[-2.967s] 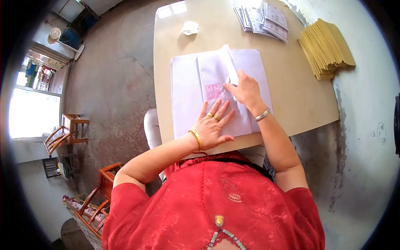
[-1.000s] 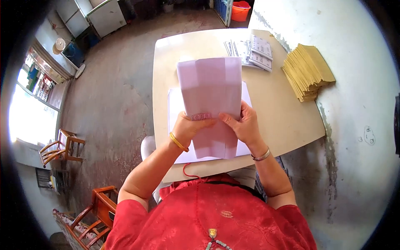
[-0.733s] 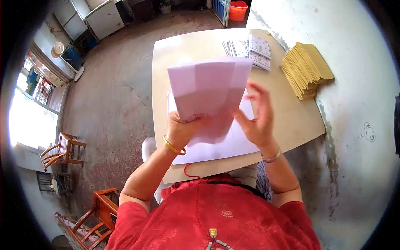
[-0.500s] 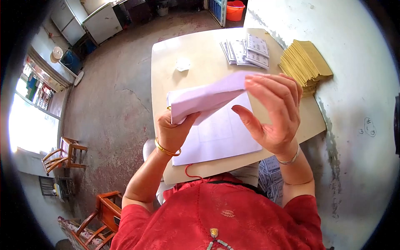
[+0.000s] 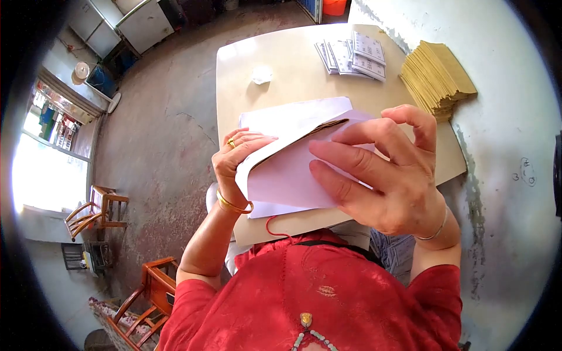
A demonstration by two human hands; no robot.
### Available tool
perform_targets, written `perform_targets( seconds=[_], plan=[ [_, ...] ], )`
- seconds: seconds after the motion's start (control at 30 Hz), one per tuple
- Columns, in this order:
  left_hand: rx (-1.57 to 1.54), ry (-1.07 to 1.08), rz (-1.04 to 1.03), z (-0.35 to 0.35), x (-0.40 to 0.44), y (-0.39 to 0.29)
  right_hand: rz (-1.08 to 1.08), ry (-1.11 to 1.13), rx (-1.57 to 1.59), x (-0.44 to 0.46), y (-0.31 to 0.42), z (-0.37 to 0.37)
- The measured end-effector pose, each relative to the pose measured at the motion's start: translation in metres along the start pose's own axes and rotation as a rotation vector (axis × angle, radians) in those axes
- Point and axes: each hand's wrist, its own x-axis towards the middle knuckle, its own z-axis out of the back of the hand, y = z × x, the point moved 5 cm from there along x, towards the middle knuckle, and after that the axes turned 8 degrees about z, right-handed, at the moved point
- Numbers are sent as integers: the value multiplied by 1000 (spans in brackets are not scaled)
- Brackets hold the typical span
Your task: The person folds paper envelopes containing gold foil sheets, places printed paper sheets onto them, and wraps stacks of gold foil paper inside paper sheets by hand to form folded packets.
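My left hand point(image 5: 235, 159) grips the left end of a folded pale lilac paper packet point(image 5: 287, 175), held above the table. A brown layered edge shows in the packet's opening along its top. My right hand point(image 5: 383, 169) is at the packet's right side, fingers apart and bent, nearest the camera; whether its fingertips touch the paper I cannot tell. Beneath the packet lie white paper sheets point(image 5: 293, 111) on the beige table point(image 5: 304, 47). The stamp seen on the packet before is out of sight.
A crumpled white item point(image 5: 261, 74) sits at the table's far left. Printed white booklets point(image 5: 367, 55) lie at the far right, beside a stack of brown envelopes point(image 5: 439, 76) against the wall. Wooden chairs point(image 5: 158, 286) stand on the floor at left.
The packet was folded up from the sheets, lifted and tilted, and its opening now faces up. My right hand let go of it, moved right and came back close over its right side.
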Motion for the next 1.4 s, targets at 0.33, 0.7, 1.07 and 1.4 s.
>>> perform_targets(
  seconds=[0.33, 0.7, 1.07, 1.4],
  plan=[
    [-49, -3, 46, 0, -2, 1, 57, 9, 7, 0, 4, -8],
    [-258, -49, 232, -4, -9, 2, 56, -15, 0, -1, 7, -14],
    [-284, -86, 267, -8, -15, 15, 72, 13, 6, -6, 7, -20],
    [-97, -84, 139, -7, -12, 11, 115, 52, -2, -10, 7, -24]
  ],
)
